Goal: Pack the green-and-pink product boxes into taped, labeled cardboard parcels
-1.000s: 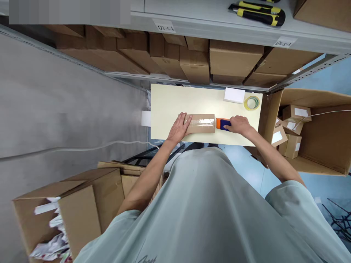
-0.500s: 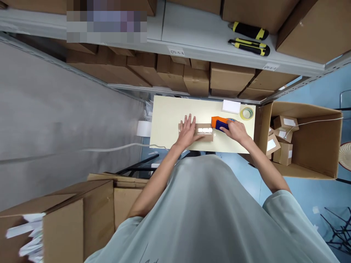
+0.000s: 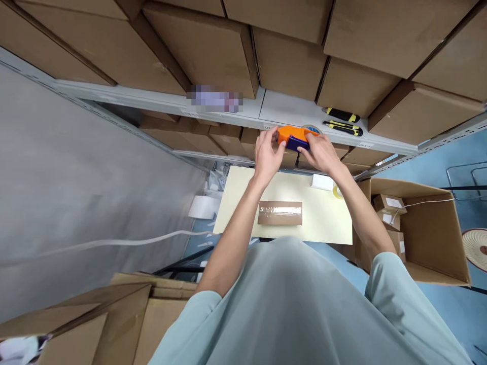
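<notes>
An orange and dark-blue tape dispenser (image 3: 299, 141) is raised in front of the shelf, above the far side of the pale table (image 3: 327, 223). My right hand (image 3: 322, 153) grips its rear end, beside the tape roll. At the front end, the thumb and fingers of my left hand (image 3: 267, 157) close on the dispenser; exact finger contact is hard to make out. Lying flat on the table below is a small cardboard box (image 3: 280, 220), a shiny strip of clear tape running along its top. Neither hand touches that box.
Two utility knives (image 3: 343, 121) lie on the grey shelf among cartons. A white box (image 3: 322, 182) and a tape roll (image 3: 337, 192) sit at the table's far right. To the right, a large open carton (image 3: 437, 230) holds several small boxes. A white cable (image 3: 125, 244) crosses the left side.
My left hand has let go of the small box and moved up to the dispenser's front. My right hand has lifted the dispenser up and away from the box. The view has shifted upward.
</notes>
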The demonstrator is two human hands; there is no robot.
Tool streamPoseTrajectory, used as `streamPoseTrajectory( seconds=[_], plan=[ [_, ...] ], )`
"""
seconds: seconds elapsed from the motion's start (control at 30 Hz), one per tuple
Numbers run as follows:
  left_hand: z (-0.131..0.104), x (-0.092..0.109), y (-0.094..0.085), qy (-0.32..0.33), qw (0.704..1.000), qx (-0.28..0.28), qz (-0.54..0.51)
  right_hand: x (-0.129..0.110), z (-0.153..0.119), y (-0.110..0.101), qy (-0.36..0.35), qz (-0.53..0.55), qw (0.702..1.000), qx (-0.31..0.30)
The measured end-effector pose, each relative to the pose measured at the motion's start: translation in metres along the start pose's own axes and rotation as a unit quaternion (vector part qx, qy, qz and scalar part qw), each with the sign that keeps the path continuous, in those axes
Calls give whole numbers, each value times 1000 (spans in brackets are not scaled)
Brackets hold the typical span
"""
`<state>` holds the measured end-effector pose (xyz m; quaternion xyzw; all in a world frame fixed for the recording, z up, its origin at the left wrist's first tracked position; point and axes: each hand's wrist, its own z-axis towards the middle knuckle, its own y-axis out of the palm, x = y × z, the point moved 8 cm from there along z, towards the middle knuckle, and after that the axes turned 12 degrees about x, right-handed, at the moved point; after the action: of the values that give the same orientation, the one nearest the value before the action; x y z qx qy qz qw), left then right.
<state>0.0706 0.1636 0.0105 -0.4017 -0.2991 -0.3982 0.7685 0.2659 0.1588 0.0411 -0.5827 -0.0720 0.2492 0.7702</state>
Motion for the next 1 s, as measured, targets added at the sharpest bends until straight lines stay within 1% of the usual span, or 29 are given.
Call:
streamPoseTrajectory(
  seconds=[0.07,0.13,0.2,0.27,0.33,0.4,0.47,0.53,0.6,0.67,0.73,0.77,0.8,0.87,0.93,1.0],
  plan=[
    [28,-4,2,8,1000,12,-2,9,29,0,-10,-10,1000,20],
    [52,-12,8,4,1000,14,-5,20,54,2,-9,-22,999,29],
    [70,-22,18,-7,1000,11,-8,32,74,5,0,-26,999,33],
    [82,-31,28,-17,1000,1,-8,41,88,10,10,-21,999,38],
    [87,-38,37,-27,1000,-15,2,48,97,17,25,-18,999,40],
    [86,-44,41,-42,998,-28,21,52,101,28,45,-23,998,32],
    [79,-49,39,-58,997,-34,40,53,103,39,68,-34,997,19],
    [69,-53,33,-71,996,-33,49,53,103,46,90,-48,995,14],
    [55,-57,23,-79,995,-24,50,50,100,46,104,-53,993,34],
    [36,-60,9,-82,995,-10,48,41,89,40,110,-39,990,79],
    [9,-65,-7,-82,995,2,51,28,66,34,116,-14,986,116],
    [-8,-68,-15,-85,995,2,54,19,48,34,123,1,985,121],
    [-28,-72,-22,-93,994,-2,60,10,27,38,130,12,985,114],
    [-75,-83,-36,-122,990,-22,73,-12,-24,52,147,45,984,88],
    [-130,-95,-47,-162,981,-53,89,-34,-83,75,173,82,980,47],
    [-186,-106,-53,-207,968,-85,110,-54,-143,104,210,114,971,-13]
  ],
)
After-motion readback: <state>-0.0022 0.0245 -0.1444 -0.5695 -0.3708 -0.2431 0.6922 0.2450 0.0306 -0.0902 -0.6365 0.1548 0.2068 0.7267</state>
